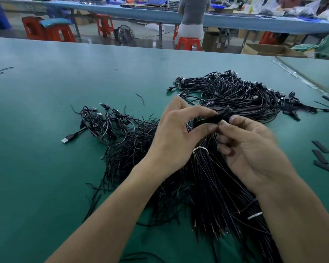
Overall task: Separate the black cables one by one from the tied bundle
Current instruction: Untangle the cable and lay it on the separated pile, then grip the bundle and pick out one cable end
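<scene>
A thick bundle of black cables (217,186) lies on the green table (46,149), tied with a pale rubber band (200,149). Its far ends fan out into USB plugs (235,88). My left hand (175,135) pinches a folded black cable piece (215,118) between thumb and forefinger above the band. From the right, my right hand (249,149) pinches the same piece with its thumb and fingertips. A heap of loose black cables (122,141) with USB plugs lies to the left of my left hand.
Several short black sleeve pieces (323,156) lie at the right edge. Stray cable bits (0,70) lie at the far left. Beyond the table stand red stools (188,43), a fan, cardboard boxes and another bench where a person sits.
</scene>
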